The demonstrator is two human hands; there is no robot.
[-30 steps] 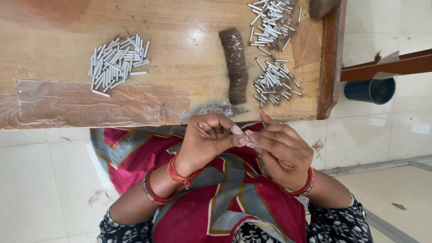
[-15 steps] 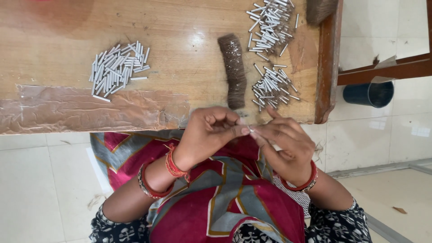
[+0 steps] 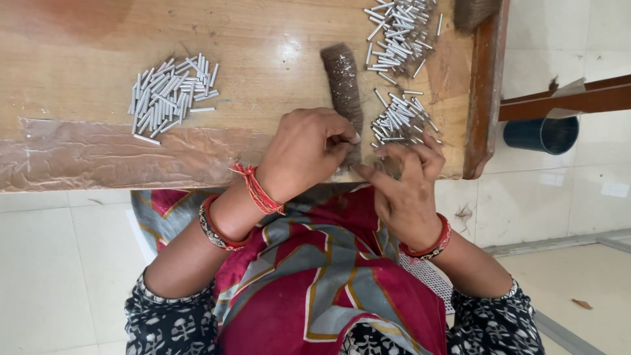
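Note:
My left hand [image 3: 305, 154] reaches over the near edge of the wooden table [image 3: 263, 59], and its fingertips pinch the near end of a long brown fibre bundle [image 3: 342, 75]. My right hand [image 3: 404, 194] sits just beside it, fingers curled at the table edge below a small pile of short metal tubes [image 3: 401, 118]. Its index finger points toward my left fingertips. Something brownish shows behind the right fingers, but I cannot tell what they hold. Both wrists wear red bangles.
A second pile of metal tubes [image 3: 167, 92] lies at the table's left, a third [image 3: 397, 33] at the far right. A raised wooden rim [image 3: 486, 85] bounds the table's right side. A dark blue cup [image 3: 542, 135] stands on the tiled floor under a wooden bar [image 3: 565, 98].
Both hands have moved from over my lap up to the table edge. The left fingers now pinch the fibre bundle's end; the small tube seen between the fingertips earlier is out of sight.

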